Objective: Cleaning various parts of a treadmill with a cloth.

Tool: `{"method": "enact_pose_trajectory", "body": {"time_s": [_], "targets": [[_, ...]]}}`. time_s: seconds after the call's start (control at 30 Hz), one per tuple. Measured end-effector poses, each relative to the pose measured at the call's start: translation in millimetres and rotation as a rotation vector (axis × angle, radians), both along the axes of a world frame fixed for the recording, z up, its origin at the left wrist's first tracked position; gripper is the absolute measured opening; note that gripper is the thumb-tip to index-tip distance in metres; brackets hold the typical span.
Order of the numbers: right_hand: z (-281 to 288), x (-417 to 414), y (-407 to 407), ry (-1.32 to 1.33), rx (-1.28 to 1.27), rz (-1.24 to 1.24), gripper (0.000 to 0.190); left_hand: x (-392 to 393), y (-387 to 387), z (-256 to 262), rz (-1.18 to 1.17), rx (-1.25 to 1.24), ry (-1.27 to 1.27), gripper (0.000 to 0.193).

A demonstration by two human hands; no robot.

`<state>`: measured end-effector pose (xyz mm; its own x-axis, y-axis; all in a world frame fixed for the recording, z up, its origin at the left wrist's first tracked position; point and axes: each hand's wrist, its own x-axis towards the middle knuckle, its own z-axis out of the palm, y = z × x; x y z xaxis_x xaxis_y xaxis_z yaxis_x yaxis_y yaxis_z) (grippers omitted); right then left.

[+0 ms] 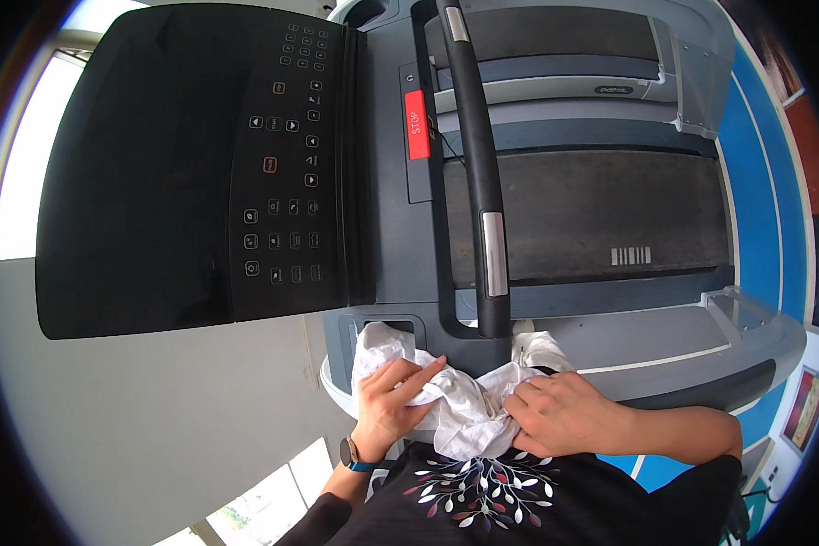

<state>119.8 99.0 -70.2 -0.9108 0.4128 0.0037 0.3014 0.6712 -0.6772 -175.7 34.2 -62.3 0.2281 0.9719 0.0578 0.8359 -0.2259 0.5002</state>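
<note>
A crumpled white cloth (pixel 474 426) is bunched against the side of a treadmill, close to my body. My left hand (pixel 390 399), with a watch on the wrist, holds the cloth beside the console's cup holder (pixel 415 324). One end of the cloth covers part of that recess. My right hand (pixel 563 413) is closed on the cloth's other side, fingers curled into its folds. Another fold (pixel 540 349) rises beyond the right hand, beside the lower end of the black handlebar (pixel 467 130). The cloth hides the treadmill surface under it.
The black treadmill console (pixel 143 170) with touch keys fills the left. A red stop button (pixel 417 125) sits between console and handlebar. The running belt (pixel 580 211) stretches right, with a second treadmill (pixel 553 31) beyond. Blue flooring (pixel 754 198) borders the far end.
</note>
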Motion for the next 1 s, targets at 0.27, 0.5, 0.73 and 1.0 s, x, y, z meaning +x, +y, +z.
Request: {"method": "enact_pose_trajectory", "body": {"time_s": [0.27, 0.5, 0.73, 1.0], "targets": [[0.4, 1.2, -0.5, 0.006, 0.016, -0.005, 0.039, 1.2, 0.0, 1.0, 0.016, -0.018, -0.003, 0.069], [2.6, 0.9, -0.5, -0.008, 0.055, -0.006, 0.044, 0.7, -1.5, -0.7, 0.035, -0.041, -0.019, 0.066], [3.1, 2.1, -0.5, 0.008, 0.073, -0.019, 0.043, 1.6, -2.1, -1.0, 0.026, -0.011, -0.008, 0.066], [2.0, 1.7, -1.5, 0.018, 0.070, -0.030, 0.037, 2.2, -2.1, -3.4, 0.043, 0.005, -0.006, 0.065]]}}
